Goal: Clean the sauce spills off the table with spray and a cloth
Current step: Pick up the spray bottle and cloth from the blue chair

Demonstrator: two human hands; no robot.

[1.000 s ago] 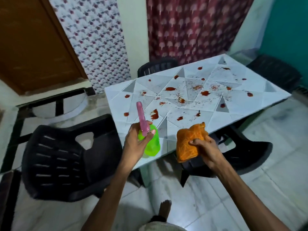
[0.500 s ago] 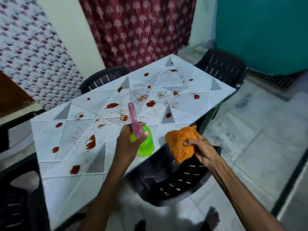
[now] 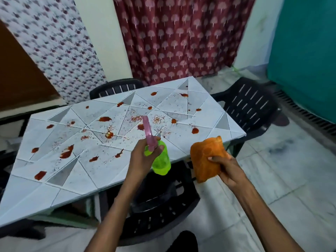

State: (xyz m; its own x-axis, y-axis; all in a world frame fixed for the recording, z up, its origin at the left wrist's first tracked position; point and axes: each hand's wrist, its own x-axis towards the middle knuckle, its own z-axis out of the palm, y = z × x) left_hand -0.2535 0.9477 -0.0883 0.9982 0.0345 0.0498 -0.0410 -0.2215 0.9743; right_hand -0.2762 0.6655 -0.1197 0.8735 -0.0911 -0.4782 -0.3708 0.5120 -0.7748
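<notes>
— Green plastic spray bottle (image 3: 161, 161), pink nozzle?
— The left hand (image 3: 143, 160) curls its fingers round it, six o'clock above the sauce-spotted white bench (image 3: 81, 179). The right hand (image 3: 229, 170) pinches the crumpled orange cloth (image 3: 203, 157) in its fingers, four o'clock.

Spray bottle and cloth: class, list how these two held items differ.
The spray bottle is translucent green plastic with a pink top; the cloth is orange and bunched. The left hand grips the spray bottle; the right hand holds the cloth. Both are held up off the table.
</notes>
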